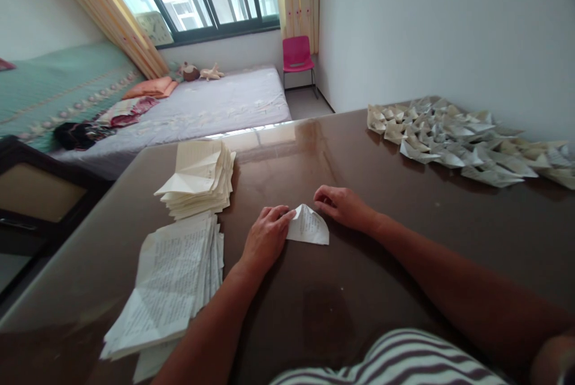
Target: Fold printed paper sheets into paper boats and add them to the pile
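Note:
A small folded piece of printed paper (309, 226) lies on the brown glossy table (404, 241) in front of me. My left hand (266, 236) rests palm down at its left edge, fingers together, pressing on the paper. My right hand (344, 205) sits just right of the fold's tip, fingers curled, fingertips touching the paper's upper corner. Both forearms lie on the table.
A stack of flat printed sheets (171, 283) lies at my left, with a pile of partly folded sheets (200, 178) behind it. Several finished folded paper shapes (462, 139) cover the table's far right by the wall. Beyond are a bed (202, 103) and a pink chair (297, 55).

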Tool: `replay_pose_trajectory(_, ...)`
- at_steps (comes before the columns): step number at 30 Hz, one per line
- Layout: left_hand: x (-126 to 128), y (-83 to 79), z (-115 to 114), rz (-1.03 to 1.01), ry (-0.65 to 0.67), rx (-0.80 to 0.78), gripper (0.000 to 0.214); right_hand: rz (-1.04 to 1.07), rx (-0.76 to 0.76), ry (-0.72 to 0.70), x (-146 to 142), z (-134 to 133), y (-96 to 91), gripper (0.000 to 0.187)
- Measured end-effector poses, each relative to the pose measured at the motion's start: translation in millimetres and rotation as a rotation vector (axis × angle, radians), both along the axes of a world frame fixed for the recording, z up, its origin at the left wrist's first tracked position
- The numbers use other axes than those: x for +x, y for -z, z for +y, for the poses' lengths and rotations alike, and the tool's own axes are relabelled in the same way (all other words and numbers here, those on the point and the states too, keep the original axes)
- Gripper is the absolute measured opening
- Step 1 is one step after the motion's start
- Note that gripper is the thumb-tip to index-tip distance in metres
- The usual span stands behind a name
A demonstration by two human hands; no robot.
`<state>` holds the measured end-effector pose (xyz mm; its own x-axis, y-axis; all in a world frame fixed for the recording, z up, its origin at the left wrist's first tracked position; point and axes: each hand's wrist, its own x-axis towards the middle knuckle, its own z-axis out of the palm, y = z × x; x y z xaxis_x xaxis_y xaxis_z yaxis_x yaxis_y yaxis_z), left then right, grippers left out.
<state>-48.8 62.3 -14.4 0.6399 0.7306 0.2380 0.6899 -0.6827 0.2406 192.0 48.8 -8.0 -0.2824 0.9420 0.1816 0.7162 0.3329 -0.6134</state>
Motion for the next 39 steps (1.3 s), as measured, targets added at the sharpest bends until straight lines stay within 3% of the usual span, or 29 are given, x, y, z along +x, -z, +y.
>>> replay_pose_trajectory(4, 5.8, -4.6, -9.3, 0.095, -0.053, -0.003, 0.034, 0.05, -0.132, -0.102, 5.6, -2.1, -5.4, 0.031)
replay_pose_trajectory(7, 11.7, -7.7, -16.1, 0.183, -0.033, 0.011, 0.035, -0.006, -0.08, -0.169, 6.1, -5.3, -6.3, 0.037)
replay_pose_trajectory(14, 13.2, -14.5, -19.7, 0.253, 0.074, 0.037, 0.035, -0.216, 0.066, -0.289, 8.7, -6.8, -0.4, 0.032)
replay_pose_trajectory(20, 11.0, -23.3, -23.8, 0.319, 0.134, -0.002, 0.042, -0.35, 0.141, -0.363, 6.2, -9.4, -8.7, 0.051)
replay_pose_trajectory(27, 10.5, -17.9, -30.6, 0.439, 0.17, 0.041, 0.033, -0.62, 0.144, -0.343, -14.4, -26.7, -32.3, 0.039)
replay_pose_trajectory(31, 11.0, -20.4, -31.6, 0.441, 0.167, 0.062, 0.032, -0.722, 0.151, -0.292, -24.6, -33.1, -33.1, 0.027)
replay_pose_trajectory(39, 10.2, -24.5, -29.4, 0.385, 0.148, 0.087, 0.024, -0.606, 0.089, -0.257, -21.1, -28.6, -32.4, 0.026)
